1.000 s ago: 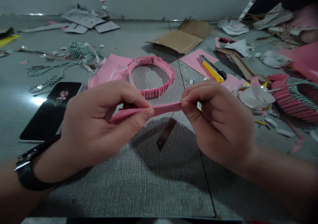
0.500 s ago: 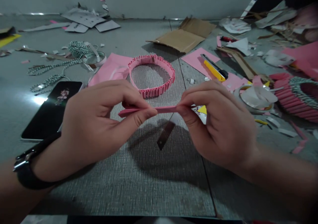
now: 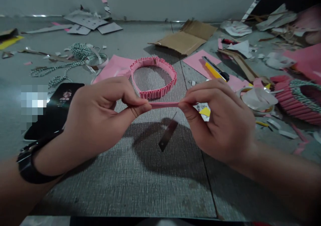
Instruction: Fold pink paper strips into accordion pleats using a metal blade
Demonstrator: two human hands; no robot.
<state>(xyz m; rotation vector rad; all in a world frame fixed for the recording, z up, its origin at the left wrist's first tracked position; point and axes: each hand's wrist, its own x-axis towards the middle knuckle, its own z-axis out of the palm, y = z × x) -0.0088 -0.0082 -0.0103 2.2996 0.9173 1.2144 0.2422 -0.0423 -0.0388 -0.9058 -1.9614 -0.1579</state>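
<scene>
Between my two hands a thin folded pink paper strip (image 3: 164, 105) is held level above the table. My left hand (image 3: 105, 114) pinches its left end between thumb and forefinger, and my right hand (image 3: 218, 119) pinches the right end the same way. The ends are hidden by the fingers. Just beyond the strip stands a ring of pleated pink paper (image 3: 157, 93). Below the strip a loose metal blade (image 3: 168, 134) lies on the table (image 3: 150, 186), partly in the shadow of my hands.
A phone (image 3: 47, 119) lies left, near a bundle of green-white cord (image 3: 79, 51). Folded cardboard (image 3: 184, 40) is at the back. A yellow-black cutter (image 3: 213, 69) rests on pink paper (image 3: 198, 64). At right are a tape roll (image 3: 258, 100), a pink paper piece with cord trim (image 3: 292, 95) and scraps.
My left thumb and forefinger have slid left toward the strip's end, which no longer sticks out past them. The strip has risen slightly. My right hand keeps its pinch.
</scene>
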